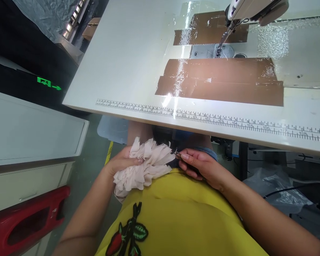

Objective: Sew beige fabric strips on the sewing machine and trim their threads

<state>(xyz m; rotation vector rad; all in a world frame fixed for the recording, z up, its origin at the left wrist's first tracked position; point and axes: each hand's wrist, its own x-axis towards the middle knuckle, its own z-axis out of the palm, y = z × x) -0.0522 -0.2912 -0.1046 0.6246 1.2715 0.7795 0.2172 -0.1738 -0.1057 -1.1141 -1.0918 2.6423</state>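
A bunch of pale pink fabric strips (149, 160) with ruffled, cut ends rests over my lap. My left hand (124, 161) is closed around its left side, thumb lying on top of the folds. At the right edge of the bunch, my right hand (196, 163) pinches a small, thin, dark metallic tool (178, 154) between thumb and forefinger. Its tip points at the strips; its exact kind is too small to make out. The other fingers of the right hand are curled beneath. Both hands are below the table's front edge.
Before me stands a white sewing table (128, 64) with a printed ruler (181, 115) along its edge. A sewing machine (245, 12) is at the back right, brown tape (221, 80) around its needle plate. Left are a red plastic stool (29, 222) and white cabinets (34, 131).
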